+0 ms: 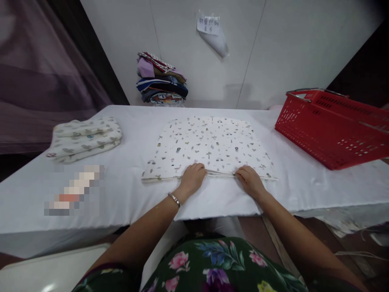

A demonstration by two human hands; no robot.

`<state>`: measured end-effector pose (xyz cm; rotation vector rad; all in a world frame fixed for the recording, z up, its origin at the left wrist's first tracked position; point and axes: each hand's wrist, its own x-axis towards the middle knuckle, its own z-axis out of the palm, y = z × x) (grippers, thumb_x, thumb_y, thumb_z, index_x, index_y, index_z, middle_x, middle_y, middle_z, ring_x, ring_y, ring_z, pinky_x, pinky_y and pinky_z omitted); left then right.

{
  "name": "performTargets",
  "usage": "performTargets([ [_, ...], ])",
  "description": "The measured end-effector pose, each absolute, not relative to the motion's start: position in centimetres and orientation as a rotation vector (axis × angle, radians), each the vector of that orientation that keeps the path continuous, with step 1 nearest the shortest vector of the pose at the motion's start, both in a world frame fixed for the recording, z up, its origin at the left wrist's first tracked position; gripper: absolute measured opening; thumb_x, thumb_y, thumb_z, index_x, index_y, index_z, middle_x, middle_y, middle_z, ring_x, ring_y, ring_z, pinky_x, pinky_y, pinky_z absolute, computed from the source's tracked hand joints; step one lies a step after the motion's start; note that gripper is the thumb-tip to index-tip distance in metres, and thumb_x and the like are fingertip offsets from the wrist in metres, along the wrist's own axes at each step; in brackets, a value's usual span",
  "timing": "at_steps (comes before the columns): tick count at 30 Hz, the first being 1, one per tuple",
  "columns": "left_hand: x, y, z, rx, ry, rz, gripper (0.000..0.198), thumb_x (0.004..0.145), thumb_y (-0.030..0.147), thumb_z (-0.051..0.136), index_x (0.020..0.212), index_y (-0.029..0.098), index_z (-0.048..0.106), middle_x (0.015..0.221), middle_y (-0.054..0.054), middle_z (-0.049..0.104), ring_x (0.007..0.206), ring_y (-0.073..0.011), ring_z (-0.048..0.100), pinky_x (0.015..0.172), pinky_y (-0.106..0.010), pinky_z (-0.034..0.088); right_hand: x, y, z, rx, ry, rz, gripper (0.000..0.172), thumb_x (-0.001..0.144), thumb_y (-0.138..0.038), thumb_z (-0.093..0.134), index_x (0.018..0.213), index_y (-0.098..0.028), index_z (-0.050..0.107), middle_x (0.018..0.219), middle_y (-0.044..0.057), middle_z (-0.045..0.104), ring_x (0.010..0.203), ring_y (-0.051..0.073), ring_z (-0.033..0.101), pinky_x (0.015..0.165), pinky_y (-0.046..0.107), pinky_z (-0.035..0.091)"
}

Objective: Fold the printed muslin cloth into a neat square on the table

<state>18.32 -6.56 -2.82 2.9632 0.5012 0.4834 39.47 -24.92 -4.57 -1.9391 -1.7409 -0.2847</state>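
A white cloth (209,142) printed with small palms, flamingos and rainbows lies folded in layers on the white-covered table (133,202). My left hand (193,178) grips its near edge left of the middle, fingers curled over the layers. On the same edge, right of the middle, my right hand (249,181) pinches the fabric between thumb and fingers. Between the two hands the edge is slightly raised and the layers part a little. The cloth's far side lies flat.
A folded patterned cloth (88,138) sits at the left, with a blurred-out item (75,188) nearer me. Stacked folded textiles (162,81) stand against the back wall. A red plastic basket (331,129) lies at the right. Paper (209,26) hangs on the wall.
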Motion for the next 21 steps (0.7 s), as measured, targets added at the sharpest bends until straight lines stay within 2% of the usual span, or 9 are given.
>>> performTargets([
  [10, 18.51, -6.70, -3.36, 2.976, 0.550, 0.465, 0.017, 0.092, 0.019, 0.042, 0.091, 0.017, 0.058, 0.097, -0.005, 0.061, 0.093, -0.0200, 0.053, 0.080, -0.036, 0.040, 39.08, -24.94, -4.08, -1.913, -1.783, -0.277, 0.016, 0.091, -0.024, 0.047, 0.093, -0.018, 0.062, 0.092, 0.010, 0.061, 0.087, 0.023, 0.053, 0.077, 0.037, 0.043],
  [13, 18.13, -6.79, -2.97, 2.922, 0.505, 0.444, 0.016, 0.092, 0.026, 0.045, 0.090, 0.018, 0.059, 0.100, -0.005, 0.060, 0.094, -0.0198, 0.053, 0.081, -0.035, 0.041, 38.94, -24.99, -3.90, -1.901, -1.794, -0.277, 0.014, 0.088, -0.028, 0.052, 0.092, -0.018, 0.062, 0.092, 0.010, 0.061, 0.086, 0.023, 0.053, 0.076, 0.038, 0.043],
  [17, 17.69, -6.80, -2.87, 2.869, 0.469, 0.460, 0.017, 0.087, 0.033, 0.053, 0.096, 0.019, 0.059, 0.107, -0.005, 0.059, 0.098, -0.0204, 0.052, 0.084, -0.036, 0.041, 39.10, -24.95, -4.07, -1.918, -1.782, -0.268, 0.018, 0.092, -0.028, 0.048, 0.093, -0.018, 0.062, 0.092, 0.010, 0.061, 0.087, 0.023, 0.053, 0.076, 0.038, 0.042],
  [21, 17.76, -6.74, -2.90, 2.861, 0.477, 0.474, 0.015, 0.091, 0.027, 0.046, 0.093, 0.020, 0.060, 0.104, -0.005, 0.060, 0.095, -0.0197, 0.052, 0.082, -0.036, 0.041, 39.33, -24.83, -4.30, -1.921, -1.752, -0.237, 0.021, 0.094, -0.028, 0.044, 0.091, -0.019, 0.063, 0.091, 0.010, 0.062, 0.086, 0.022, 0.053, 0.076, 0.038, 0.043],
])
